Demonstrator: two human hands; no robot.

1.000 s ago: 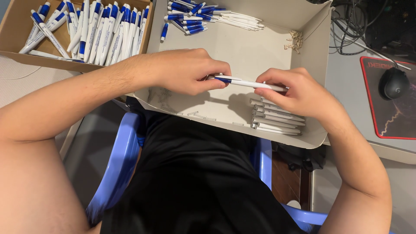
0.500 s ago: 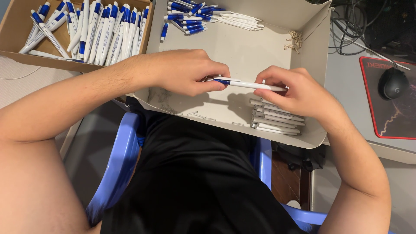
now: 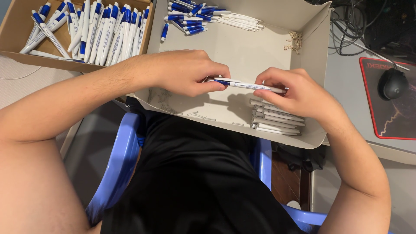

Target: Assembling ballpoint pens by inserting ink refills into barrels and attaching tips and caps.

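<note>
Over a shallow white cardboard tray (image 3: 242,47) on our lap, our left hand (image 3: 186,71) and right hand (image 3: 294,91) each pinch one end of a blue-and-white pen (image 3: 245,85).

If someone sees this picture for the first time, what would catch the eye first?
First, the two hands in the middle: the left hand and the right hand hold one blue and white pen between them, over a shallow grey cardboard tray. Next, the brown box at top left, full of the same pens. A row of white pen barrels lies in the tray under the right hand.
</note>
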